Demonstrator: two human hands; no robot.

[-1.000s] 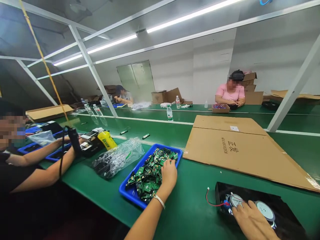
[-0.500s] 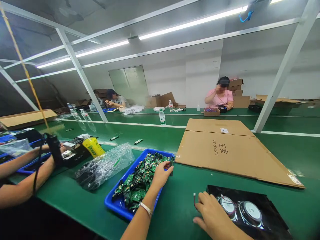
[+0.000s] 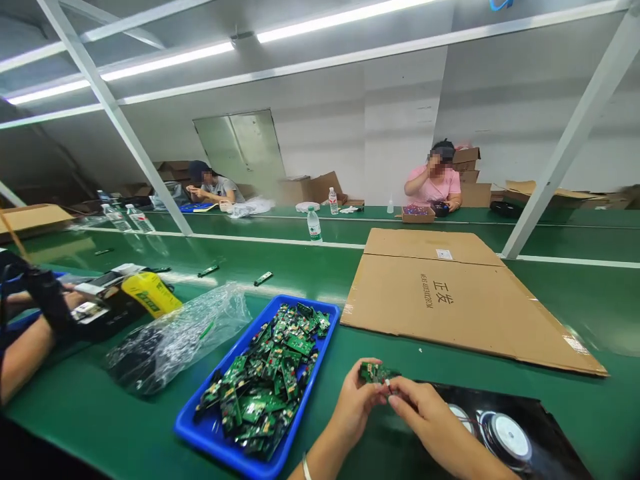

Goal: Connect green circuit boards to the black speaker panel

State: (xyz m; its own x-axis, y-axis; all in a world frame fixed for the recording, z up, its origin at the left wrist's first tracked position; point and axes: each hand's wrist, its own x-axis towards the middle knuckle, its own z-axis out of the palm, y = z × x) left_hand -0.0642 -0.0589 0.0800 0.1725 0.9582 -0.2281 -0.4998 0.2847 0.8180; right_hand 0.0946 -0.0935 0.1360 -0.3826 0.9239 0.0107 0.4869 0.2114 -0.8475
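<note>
A small green circuit board (image 3: 373, 372) is held between the thumb and fingers of my left hand (image 3: 354, 403). My right hand (image 3: 423, 410) meets it from the right, its fingertips pinching a small white connector (image 3: 387, 385) at the board's edge. Under and beyond my right forearm lies a black panel (image 3: 545, 427) with two round speakers (image 3: 510, 437), one partly hidden by the arm. To the left of my hands, a blue tray (image 3: 320, 383) holds a heap of green circuit boards (image 3: 270, 373).
A large flat cardboard sheet (image 3: 470, 300) lies behind my hands. Left of the tray are a clear plastic bag (image 3: 185, 333), a yellow packet (image 3: 150, 293) and a co-worker's arm (image 3: 30, 353). A bottle (image 3: 314, 225) stands farther back; two people sit across.
My left hand has moved from the tray's right edge to my right hand, carrying a board. My right hand has shifted up with the connector. The view has swung slightly right and down.
</note>
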